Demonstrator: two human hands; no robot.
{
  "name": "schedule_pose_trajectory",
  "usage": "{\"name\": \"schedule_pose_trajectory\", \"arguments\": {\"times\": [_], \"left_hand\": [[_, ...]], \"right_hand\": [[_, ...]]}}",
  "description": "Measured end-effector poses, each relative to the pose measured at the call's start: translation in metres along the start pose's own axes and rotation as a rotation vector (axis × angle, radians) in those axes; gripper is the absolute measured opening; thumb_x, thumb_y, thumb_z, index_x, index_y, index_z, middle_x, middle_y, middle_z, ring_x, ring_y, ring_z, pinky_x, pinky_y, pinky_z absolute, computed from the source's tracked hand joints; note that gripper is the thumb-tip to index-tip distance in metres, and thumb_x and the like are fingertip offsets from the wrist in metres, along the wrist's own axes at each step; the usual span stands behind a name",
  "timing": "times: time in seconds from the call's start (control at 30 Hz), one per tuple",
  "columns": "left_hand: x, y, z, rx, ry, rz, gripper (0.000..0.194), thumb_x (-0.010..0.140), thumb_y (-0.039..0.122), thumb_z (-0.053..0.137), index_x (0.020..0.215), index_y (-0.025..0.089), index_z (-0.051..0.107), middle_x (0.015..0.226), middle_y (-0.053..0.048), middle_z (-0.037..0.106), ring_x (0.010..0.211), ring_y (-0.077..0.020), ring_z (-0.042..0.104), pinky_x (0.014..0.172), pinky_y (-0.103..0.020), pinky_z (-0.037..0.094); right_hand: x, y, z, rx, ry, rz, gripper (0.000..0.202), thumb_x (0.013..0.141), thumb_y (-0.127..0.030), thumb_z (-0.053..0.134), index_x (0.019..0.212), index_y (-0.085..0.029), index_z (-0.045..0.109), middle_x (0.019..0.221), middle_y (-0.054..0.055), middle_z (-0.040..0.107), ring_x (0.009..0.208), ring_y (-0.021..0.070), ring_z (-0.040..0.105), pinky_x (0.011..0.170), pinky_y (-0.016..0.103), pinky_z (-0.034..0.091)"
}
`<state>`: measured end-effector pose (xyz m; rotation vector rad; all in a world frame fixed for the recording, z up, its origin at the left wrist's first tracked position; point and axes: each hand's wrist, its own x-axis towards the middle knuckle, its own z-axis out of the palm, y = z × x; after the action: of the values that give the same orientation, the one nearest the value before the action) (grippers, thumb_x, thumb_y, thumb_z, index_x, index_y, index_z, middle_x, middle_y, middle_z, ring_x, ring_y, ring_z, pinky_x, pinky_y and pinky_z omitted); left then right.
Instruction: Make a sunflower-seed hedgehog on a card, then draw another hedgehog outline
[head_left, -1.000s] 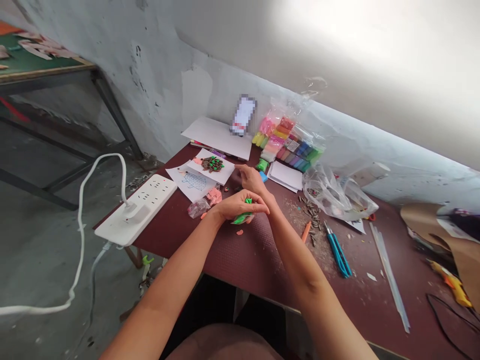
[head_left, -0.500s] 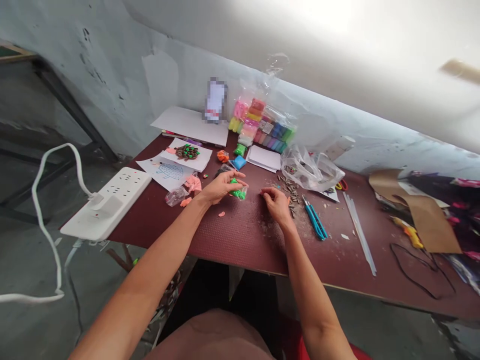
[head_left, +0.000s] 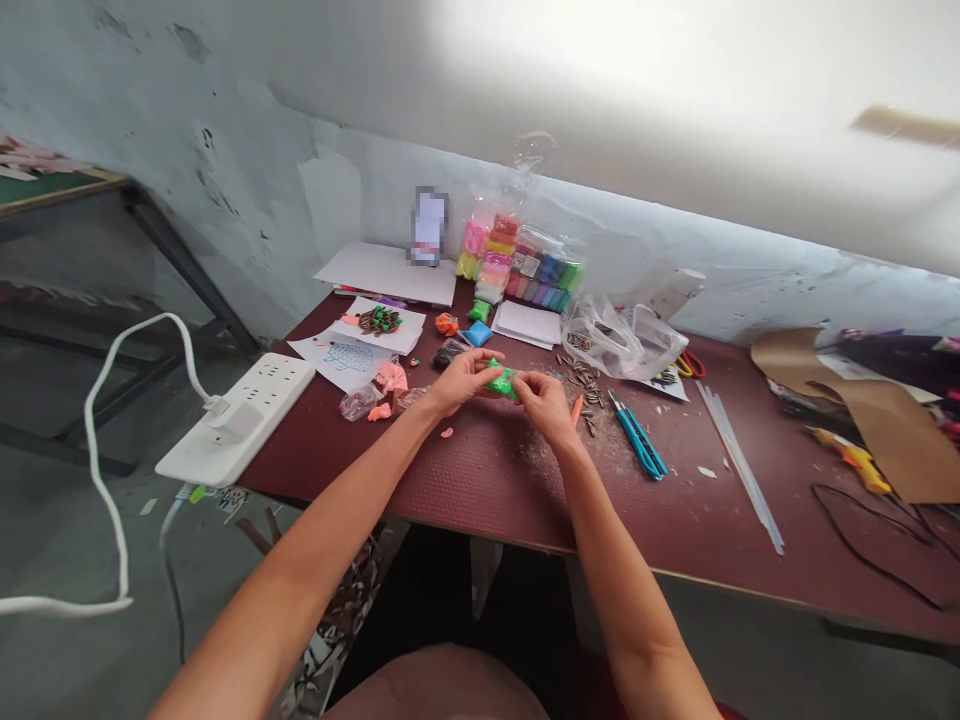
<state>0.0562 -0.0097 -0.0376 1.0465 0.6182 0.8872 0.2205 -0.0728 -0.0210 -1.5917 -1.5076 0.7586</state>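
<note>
yeah, from my feed the green packet (head_left: pixel 501 382) sits between my left hand (head_left: pixel 456 387) and right hand (head_left: pixel 547 405) over the worktop (head_left: pixel 465 490); fingers (head_left: pixel 529 385) pinched on both ends; long axis roughly hand to hand; neither's nearer

A plain craft workshop, by its look; the dark red tabletop (head_left: pixel 465 490) carries bagged coloured clay (head_left: pixel 501 264), a yellow glue gun (head_left: pixel 870 469), translucent sticks (head_left: pixel 741 470), a teal-handled tool (head_left: pixel 639 438) and a white power strip (head_left: pixel 259 405); another tabletop (head_left: pixel 45 190) on metal legs (head_left: pixel 176 245) stands by the stained, patchy wall (head_left: pixel 330 195); scraps (head_left: pixel 330 625) lie about the grey floor (head_left: pixel 60 540).
</note>
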Motion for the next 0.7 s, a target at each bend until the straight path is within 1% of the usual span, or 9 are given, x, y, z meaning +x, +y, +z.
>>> {"name": "schedule_pose_trajectory", "arguments": {"times": [0.1, 0.23, 0.4, 0.43, 0.5, 0.57, 0.6, 0.67, 0.7], "left_hand": [[-0.003, -0.001, -0.002, 0.047, 0.019, 0.003, 0.039, 0.070, 0.029, 0.093, 0.093, 0.011, 0.068, 0.088, -0.004, 0.074, 0.074, -0.0139, 0.070, 0.061, -0.026, 0.062], [-0.006, 0.002, -0.004, 0.099, 0.072, -0.005, 0.038, 0.073, 0.035, 0.092, 0.089, 0.010, 0.067, 0.077, -0.003, 0.072, 0.063, -0.0146, 0.071, 0.050, -0.023, 0.059], [-0.009, 0.007, -0.010, 0.179, 0.122, -0.025, 0.038, 0.077, 0.039, 0.090, 0.087, 0.010, 0.068, 0.068, -0.003, 0.071, 0.046, -0.0132, 0.067, 0.039, -0.019, 0.049], [-0.009, 0.008, -0.011, 0.199, 0.129, -0.020, 0.039, 0.076, 0.040, 0.090, 0.088, 0.010, 0.068, 0.067, -0.003, 0.071, 0.046, -0.0128, 0.066, 0.038, -0.019, 0.048], [-0.009, 0.008, -0.013, 0.217, 0.136, -0.006, 0.041, 0.077, 0.039, 0.090, 0.095, 0.010, 0.068, 0.071, -0.003, 0.073, 0.048, -0.0134, 0.068, 0.040, -0.019, 0.049], [-0.009, 0.009, -0.017, 0.208, 0.120, 0.004, 0.046, 0.077, 0.034, 0.089, 0.110, 0.012, 0.067, 0.079, -0.004, 0.076, 0.054, -0.0146, 0.071, 0.045, -0.020, 0.052], [-0.008, 0.009, -0.019, 0.207, 0.102, 0.001, 0.047, 0.076, 0.030, 0.089, 0.113, 0.012, 0.067, 0.081, -0.004, 0.076, 0.056, -0.0144, 0.071, 0.047, -0.020, 0.053], [-0.008, 0.011, -0.025, 0.241, 0.065, 0.006, 0.036, 0.074, 0.024, 0.087, 0.103, 0.011, 0.070, 0.082, -0.004, 0.076, 0.058, -0.0126, 0.069, 0.050, -0.019, 0.054], [-0.007, 0.013, -0.029, 0.262, 0.073, 0.020, 0.029, 0.074, 0.023, 0.084, 0.097, 0.011, 0.071, 0.082, -0.004, 0.075, 0.058, -0.0118, 0.068, 0.050, -0.019, 0.053]], "right_hand": [[0.000, 0.005, -0.005, 0.083, 0.016, 0.049, 0.042, 0.079, -0.060, 0.060, 0.070, -0.019, 0.063, 0.059, 0.000, 0.057, 0.055, 0.0131, 0.047, 0.057, 0.027, 0.038], [-0.002, 0.009, -0.002, 0.206, 0.006, 0.113, 0.052, 0.073, -0.073, 0.063, 0.073, -0.020, 0.062, 0.060, 0.000, 0.059, 0.054, 0.0132, 0.049, 0.053, 0.026, 0.038], [-0.004, 0.010, 0.011, 0.303, -0.019, 0.130, 0.053, 0.071, -0.073, 0.067, 0.074, -0.021, 0.061, 0.059, 0.001, 0.061, 0.050, 0.0118, 0.043, 0.049, 0.026, 0.034], [-0.004, 0.011, 0.013, 0.317, -0.020, 0.127, 0.052, 0.071, -0.072, 0.068, 0.073, -0.021, 0.061, 0.058, 0.000, 0.061, 0.049, 0.0114, 0.042, 0.049, 0.025, 0.033], [-0.005, 0.012, 0.014, 0.339, -0.017, 0.126, 0.051, 0.070, -0.071, 0.070, 0.071, -0.021, 0.060, 0.057, 0.000, 0.061, 0.048, 0.0108, 0.041, 0.048, 0.025, 0.031], [-0.006, 0.014, 0.015, 0.346, -0.012, 0.127, 0.052, 0.070, -0.072, 0.070, 0.071, -0.021, 0.060, 0.057, 0.000, 0.061, 0.049, 0.0111, 0.043, 0.048, 0.025, 0.032], [-0.006, 0.015, 0.015, 0.339, -0.015, 0.126, 0.053, 0.070, -0.072, 0.070, 0.072, -0.021, 0.060, 0.058, 0.000, 0.062, 0.050, 0.0117, 0.045, 0.049, 0.025, 0.033], [-0.007, 0.017, 0.014, 0.315, -0.015, 0.126, 0.056, 0.074, -0.076, 0.064, 0.075, -0.020, 0.062, 0.062, 0.002, 0.065, 0.053, 0.0134, 0.050, 0.051, 0.026, 0.037], [-0.007, 0.018, 0.012, 0.292, 0.001, 0.134, 0.059, 0.078, -0.078, 0.058, 0.077, -0.020, 0.064, 0.064, 0.003, 0.066, 0.055, 0.0143, 0.052, 0.053, 0.026, 0.039]]}}
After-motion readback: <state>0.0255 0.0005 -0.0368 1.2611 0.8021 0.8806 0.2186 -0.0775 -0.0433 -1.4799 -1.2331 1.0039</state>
